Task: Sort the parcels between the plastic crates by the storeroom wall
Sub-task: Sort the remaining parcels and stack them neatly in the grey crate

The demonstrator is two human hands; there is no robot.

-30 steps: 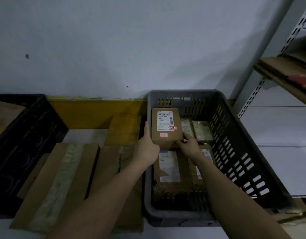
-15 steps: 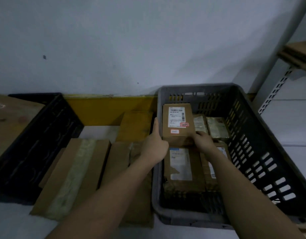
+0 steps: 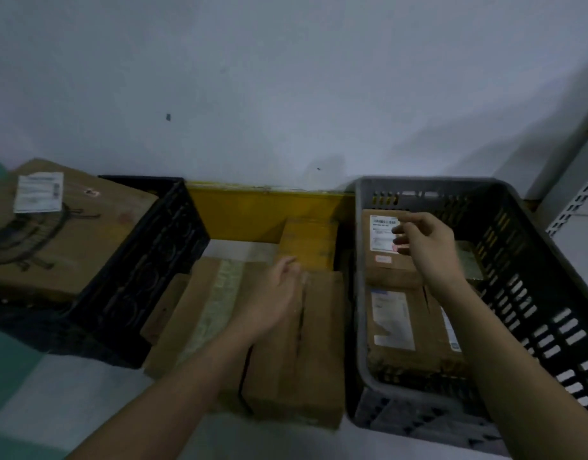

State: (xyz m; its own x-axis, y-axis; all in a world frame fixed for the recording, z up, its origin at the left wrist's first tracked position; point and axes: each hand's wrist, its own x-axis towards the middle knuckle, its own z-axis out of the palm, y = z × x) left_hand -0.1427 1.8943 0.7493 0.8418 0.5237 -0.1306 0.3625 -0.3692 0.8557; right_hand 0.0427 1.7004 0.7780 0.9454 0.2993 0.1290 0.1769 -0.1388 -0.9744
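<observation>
The head view looks down at a grey crate (image 3: 538,247) against the storeroom wall (image 3: 286,78), packed with cardboard parcels lying flat. The right hand (image 3: 422,240) hovers over the small parcel (image 3: 385,250) at the crate's far end, fingers loosely curled and holding nothing. The left hand (image 3: 282,290) hangs relaxed and empty outside the crate, above the flattened cardboard (image 3: 295,353) on the floor between the two crates. A longer parcel (image 3: 395,323) lies nearer in the grey crate, label up. The black crate (image 3: 146,260) to the left carries a big box (image 3: 70,240) across its top.

The small parcel looks like stiff cardboard, probably light, with a dry surface that should not slip. Its short edges seem the best hold, thumb on one side and fingers on the other, since its neighbours crowd the right side.

The wall is plain pale plaster with a yellow skirting (image 3: 252,210) at its foot, the floor is pale, and the light is dim.
</observation>
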